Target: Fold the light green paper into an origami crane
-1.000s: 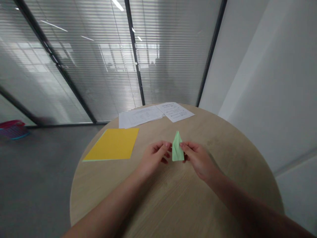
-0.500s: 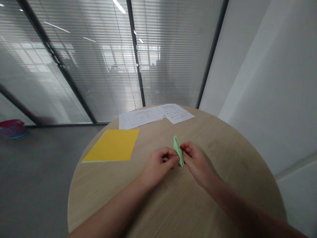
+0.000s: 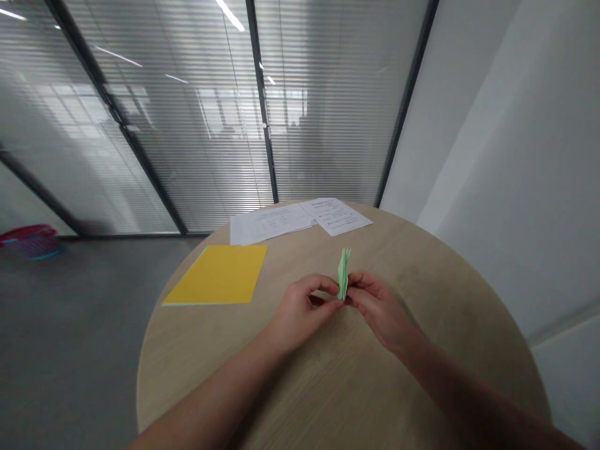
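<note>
A small piece of folded green paper (image 3: 343, 275) stands nearly upright between my two hands, above the middle of the table. Several thin layers show at its top end. My left hand (image 3: 307, 309) pinches its lower left side between thumb and fingers. From the other side, the fingertips of my right hand (image 3: 377, 306) are closed on its lower right edge. My fingertips cover part of the paper's lower end.
The round wooden table (image 3: 450, 294) carries a yellow sheet (image 3: 218, 275) with a green edge under it on the left. White printed papers (image 3: 274, 224) lie at the far edge. A red and blue basket (image 3: 34, 242) stands on the floor at left.
The green paper has turned from leaning left to nearly upright, its top shifting right. Both hands have shifted slightly with it. The whole view has moved a little.
</note>
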Demonstrator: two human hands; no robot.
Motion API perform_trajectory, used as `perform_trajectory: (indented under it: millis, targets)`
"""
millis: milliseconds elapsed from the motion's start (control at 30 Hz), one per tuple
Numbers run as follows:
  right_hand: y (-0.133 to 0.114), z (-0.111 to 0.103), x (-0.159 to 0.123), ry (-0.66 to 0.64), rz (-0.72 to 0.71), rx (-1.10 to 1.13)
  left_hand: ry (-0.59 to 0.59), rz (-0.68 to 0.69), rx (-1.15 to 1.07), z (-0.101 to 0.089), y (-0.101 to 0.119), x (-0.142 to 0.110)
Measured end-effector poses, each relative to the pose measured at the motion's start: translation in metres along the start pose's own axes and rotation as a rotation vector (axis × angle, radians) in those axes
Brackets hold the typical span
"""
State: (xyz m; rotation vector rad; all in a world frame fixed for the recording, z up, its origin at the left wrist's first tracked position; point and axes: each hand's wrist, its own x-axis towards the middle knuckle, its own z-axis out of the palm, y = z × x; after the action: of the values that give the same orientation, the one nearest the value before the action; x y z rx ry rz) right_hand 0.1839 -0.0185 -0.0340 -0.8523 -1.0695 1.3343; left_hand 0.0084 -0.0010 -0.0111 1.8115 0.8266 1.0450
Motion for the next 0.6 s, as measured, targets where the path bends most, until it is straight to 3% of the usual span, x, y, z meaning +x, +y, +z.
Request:
perform_trajectory:
  millis: [167,433,600]
  targets:
    - [0.001,-0.002,0.001,-0.050,-0.011,0.029,-0.015,-0.011,-0.011,0.001,-0.003,0.000]
    - [0.002,0.004,-0.002,-0.015,-0.040,-0.093,0.035,0.019,0.147,0.002,0.003,-0.002]
    - [-0.007,0.010,-0.009,0.025,-0.105,-0.160,0.049,0.263,0.275,-0.001,0.013,-0.006]
